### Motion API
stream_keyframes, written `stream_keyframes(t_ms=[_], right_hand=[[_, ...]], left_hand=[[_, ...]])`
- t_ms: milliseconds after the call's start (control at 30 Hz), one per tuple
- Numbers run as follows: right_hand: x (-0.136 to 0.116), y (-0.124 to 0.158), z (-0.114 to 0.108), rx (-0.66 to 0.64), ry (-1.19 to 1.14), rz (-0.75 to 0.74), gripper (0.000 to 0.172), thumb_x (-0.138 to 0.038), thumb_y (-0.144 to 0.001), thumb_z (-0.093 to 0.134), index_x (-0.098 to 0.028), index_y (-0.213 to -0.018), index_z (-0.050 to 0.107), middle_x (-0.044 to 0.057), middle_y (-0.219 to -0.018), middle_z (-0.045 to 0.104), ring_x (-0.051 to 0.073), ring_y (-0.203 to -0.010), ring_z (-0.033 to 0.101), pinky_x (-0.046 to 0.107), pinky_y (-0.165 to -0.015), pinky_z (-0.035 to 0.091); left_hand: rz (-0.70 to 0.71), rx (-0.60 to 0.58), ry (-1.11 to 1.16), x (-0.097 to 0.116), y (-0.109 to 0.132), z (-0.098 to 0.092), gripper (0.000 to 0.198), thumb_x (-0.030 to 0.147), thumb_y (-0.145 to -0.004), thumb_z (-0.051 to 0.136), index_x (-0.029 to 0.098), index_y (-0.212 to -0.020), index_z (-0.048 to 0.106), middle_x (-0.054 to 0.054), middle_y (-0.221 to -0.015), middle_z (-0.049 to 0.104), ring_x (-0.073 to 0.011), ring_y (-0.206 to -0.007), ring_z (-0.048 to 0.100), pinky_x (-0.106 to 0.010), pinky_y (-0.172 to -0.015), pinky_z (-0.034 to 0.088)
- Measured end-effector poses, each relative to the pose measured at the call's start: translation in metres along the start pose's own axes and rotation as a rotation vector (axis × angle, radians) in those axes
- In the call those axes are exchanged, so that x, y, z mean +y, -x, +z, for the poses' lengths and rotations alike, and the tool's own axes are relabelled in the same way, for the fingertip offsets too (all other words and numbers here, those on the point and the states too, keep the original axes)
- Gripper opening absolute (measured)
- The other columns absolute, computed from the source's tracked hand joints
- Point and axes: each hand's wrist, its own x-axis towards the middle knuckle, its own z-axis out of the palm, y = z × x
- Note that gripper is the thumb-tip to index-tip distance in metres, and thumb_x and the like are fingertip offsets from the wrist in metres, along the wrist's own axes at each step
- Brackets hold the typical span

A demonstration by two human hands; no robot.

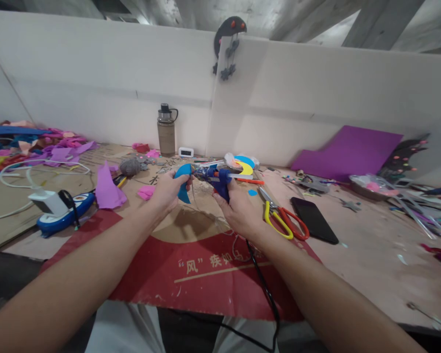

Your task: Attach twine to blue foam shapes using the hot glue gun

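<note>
My left hand (168,192) is closed on a curved blue foam piece (183,180), held above the cardboard-covered table (356,245). My right hand (238,206) grips the handle of a blue hot glue gun (216,177). Its nozzle points left at the foam piece and nearly touches it. The gun's black cord (266,289) runs down from my right wrist and off the table's near edge. Thin glue strings hang under the two hands.
Yellow and red-handled scissors (281,218) and a black phone (314,220) lie right of my right hand. A power strip (61,211), purple foam scraps (108,189), a water bottle (166,130), a small clock (185,152) and a purple sheet (347,152) surround the work spot.
</note>
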Motion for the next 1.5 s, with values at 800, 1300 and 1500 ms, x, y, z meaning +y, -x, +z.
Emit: stream_keyframes(t_ms=[800,1300,1500], right_hand=[[0.0010,-0.0007,-0.0015,0.059,0.051,-0.007,0.041,-0.031,-0.090,0.043,-0.015,-0.128,0.045,0.017,-0.118,0.063,0.029,-0.104,0.062,0.042,-0.088,0.048],[0.0019,-0.0005,-0.0015,0.083,0.047,0.005,0.044,-0.029,-0.089,0.044,-0.015,-0.131,0.043,0.017,-0.113,0.066,0.029,-0.099,0.064,0.044,-0.086,0.049],[0.0041,-0.0015,-0.0021,0.102,0.045,-0.022,0.044,-0.027,-0.089,0.045,-0.016,-0.131,0.043,0.017,-0.118,0.064,0.029,-0.101,0.063,0.044,-0.087,0.049]], left_hand=[[-0.061,-0.045,-0.047,0.0026,0.0048,0.0046,0.011,0.010,-0.058,0.063,0.013,-0.066,0.057,-0.001,-0.059,0.061,-0.0079,-0.046,0.049,-0.023,-0.048,0.038],[-0.065,-0.049,-0.089,0.0052,0.0084,0.0075,0.006,0.011,-0.059,0.062,0.013,-0.062,0.057,-0.001,-0.057,0.059,-0.0080,-0.046,0.047,-0.022,-0.047,0.038],[-0.066,-0.065,-0.087,0.0024,0.0073,0.0064,0.008,0.011,-0.057,0.063,0.013,-0.063,0.057,-0.001,-0.059,0.060,-0.0077,-0.046,0.048,-0.022,-0.048,0.040]])
